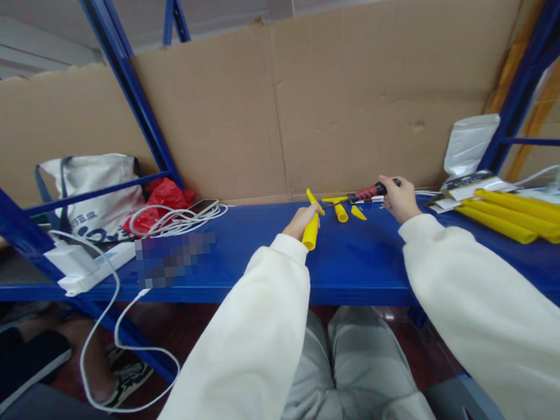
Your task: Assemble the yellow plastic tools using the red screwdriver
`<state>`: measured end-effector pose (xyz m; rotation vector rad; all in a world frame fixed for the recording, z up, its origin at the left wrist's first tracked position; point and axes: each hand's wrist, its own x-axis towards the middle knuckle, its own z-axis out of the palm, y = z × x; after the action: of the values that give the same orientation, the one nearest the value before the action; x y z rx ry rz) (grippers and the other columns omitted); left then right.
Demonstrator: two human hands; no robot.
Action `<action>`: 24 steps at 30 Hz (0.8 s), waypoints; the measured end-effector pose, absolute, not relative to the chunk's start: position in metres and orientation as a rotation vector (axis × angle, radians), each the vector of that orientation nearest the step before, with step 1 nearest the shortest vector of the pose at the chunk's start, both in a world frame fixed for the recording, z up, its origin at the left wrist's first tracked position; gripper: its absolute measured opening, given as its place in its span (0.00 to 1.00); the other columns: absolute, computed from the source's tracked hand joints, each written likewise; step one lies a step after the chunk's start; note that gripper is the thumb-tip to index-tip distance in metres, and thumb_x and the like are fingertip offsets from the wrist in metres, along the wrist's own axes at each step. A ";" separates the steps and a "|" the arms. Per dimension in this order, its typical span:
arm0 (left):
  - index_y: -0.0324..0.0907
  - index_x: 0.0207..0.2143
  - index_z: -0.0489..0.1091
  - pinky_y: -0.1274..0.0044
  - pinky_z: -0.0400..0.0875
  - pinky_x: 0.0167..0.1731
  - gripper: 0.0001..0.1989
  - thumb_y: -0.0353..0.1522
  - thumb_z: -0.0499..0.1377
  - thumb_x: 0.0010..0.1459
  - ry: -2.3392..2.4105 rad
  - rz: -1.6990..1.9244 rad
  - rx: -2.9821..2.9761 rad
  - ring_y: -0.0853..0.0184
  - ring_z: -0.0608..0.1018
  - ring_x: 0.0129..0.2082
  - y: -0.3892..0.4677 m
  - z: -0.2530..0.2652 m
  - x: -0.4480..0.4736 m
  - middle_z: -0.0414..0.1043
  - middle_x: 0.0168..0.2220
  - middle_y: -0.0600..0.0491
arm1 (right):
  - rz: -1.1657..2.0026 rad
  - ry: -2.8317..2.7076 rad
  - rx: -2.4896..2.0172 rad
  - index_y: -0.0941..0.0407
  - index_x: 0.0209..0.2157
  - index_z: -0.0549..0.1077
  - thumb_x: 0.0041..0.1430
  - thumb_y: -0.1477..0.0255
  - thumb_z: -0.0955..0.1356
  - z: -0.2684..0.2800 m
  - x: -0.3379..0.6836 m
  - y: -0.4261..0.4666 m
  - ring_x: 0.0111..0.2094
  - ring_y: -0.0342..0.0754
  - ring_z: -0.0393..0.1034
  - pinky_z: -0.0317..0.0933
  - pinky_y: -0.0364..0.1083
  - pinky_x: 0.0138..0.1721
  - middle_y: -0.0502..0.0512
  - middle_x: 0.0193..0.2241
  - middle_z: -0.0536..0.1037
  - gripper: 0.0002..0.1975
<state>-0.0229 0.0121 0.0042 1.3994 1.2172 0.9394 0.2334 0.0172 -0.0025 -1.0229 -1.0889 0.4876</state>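
My left hand [301, 222] is closed around a yellow plastic tube piece [311, 235], whose open end points down toward me. A flat yellow blade-like part sticks up beyond my fingers. In my right hand [400, 198] is a red and black screwdriver [370, 192], held by its handle. Its thin shaft runs left to the yellow part at my left hand; whether the tip sits in a screw is too small to tell. Just behind lies another yellow tube piece [341, 212], and a small yellow fin-shaped piece [358, 213] rests beside it on the blue table [359, 262].
Several long yellow tubes [513, 217] lie at the right near a white pouch [469, 142]. On the left are a power strip [80, 272], coiled white cable [182, 219], a red plastic bag [167, 198] and a cloth bag [97, 188]. Another person sits at far left. Cardboard [348, 98] stands behind.
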 end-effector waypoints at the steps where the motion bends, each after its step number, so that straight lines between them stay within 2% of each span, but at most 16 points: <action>1: 0.44 0.19 0.65 0.76 0.61 0.20 0.18 0.28 0.55 0.63 1.218 0.946 1.396 0.69 0.64 0.14 0.012 0.004 -0.023 0.60 0.13 0.57 | 0.508 -1.058 -1.043 0.51 0.32 0.65 0.52 0.53 0.75 0.000 0.231 0.016 0.15 0.41 0.56 0.48 0.42 0.15 0.41 0.17 0.60 0.21; 4: 0.44 0.18 0.64 0.77 0.60 0.20 0.19 0.28 0.54 0.64 1.223 0.965 1.394 0.70 0.64 0.13 0.012 0.004 -0.022 0.59 0.12 0.57 | 0.554 -0.997 -1.084 0.50 0.31 0.64 0.52 0.54 0.76 0.005 0.225 0.010 0.15 0.41 0.56 0.48 0.42 0.14 0.42 0.17 0.63 0.21; 9: 0.44 0.19 0.64 0.76 0.60 0.20 0.19 0.28 0.54 0.64 1.222 0.948 1.399 0.70 0.64 0.13 0.012 0.004 -0.022 0.60 0.13 0.56 | 0.528 -1.010 -1.116 0.50 0.31 0.63 0.52 0.46 0.76 0.005 0.223 0.007 0.15 0.41 0.56 0.48 0.43 0.14 0.41 0.16 0.61 0.26; 12: 0.44 0.19 0.64 0.77 0.60 0.19 0.19 0.28 0.54 0.65 1.227 0.952 1.394 0.70 0.64 0.13 0.012 0.004 -0.022 0.60 0.12 0.57 | 0.532 -0.978 -1.129 0.50 0.31 0.63 0.53 0.51 0.76 0.005 0.222 0.005 0.15 0.41 0.56 0.48 0.43 0.14 0.40 0.15 0.59 0.24; 15: 0.44 0.18 0.63 0.77 0.60 0.18 0.20 0.28 0.53 0.65 1.222 0.967 1.390 0.70 0.64 0.12 0.013 0.003 -0.022 0.60 0.12 0.57 | 0.563 -0.974 -1.128 0.50 0.31 0.64 0.55 0.55 0.75 0.009 0.219 0.002 0.15 0.41 0.56 0.47 0.42 0.14 0.40 0.15 0.62 0.20; 18: 0.44 0.18 0.63 0.77 0.59 0.17 0.20 0.28 0.53 0.65 1.217 0.963 1.388 0.70 0.64 0.12 0.015 0.002 -0.021 0.60 0.12 0.57 | 0.560 -0.997 -1.112 0.51 0.31 0.63 0.55 0.52 0.75 0.010 0.218 0.000 0.14 0.41 0.57 0.47 0.42 0.14 0.42 0.16 0.66 0.22; 21: 0.44 0.19 0.63 0.78 0.59 0.17 0.19 0.28 0.55 0.64 1.223 0.959 1.375 0.70 0.64 0.12 0.014 0.002 -0.021 0.60 0.12 0.57 | 0.544 -1.009 -1.111 0.50 0.30 0.62 0.53 0.47 0.76 0.008 0.219 0.001 0.14 0.41 0.55 0.45 0.42 0.14 0.41 0.14 0.63 0.26; 24: 0.44 0.19 0.63 0.78 0.59 0.17 0.18 0.28 0.55 0.64 1.223 0.960 1.365 0.71 0.64 0.12 0.013 0.003 -0.021 0.60 0.12 0.57 | 0.582 -0.974 -1.132 0.50 0.30 0.61 0.52 0.49 0.77 0.007 0.222 0.004 0.14 0.41 0.54 0.45 0.42 0.14 0.41 0.13 0.60 0.26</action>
<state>-0.0205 0.0131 0.0030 1.3648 1.2234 0.9601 0.2216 0.0037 0.0066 -1.1324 -0.9743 0.5824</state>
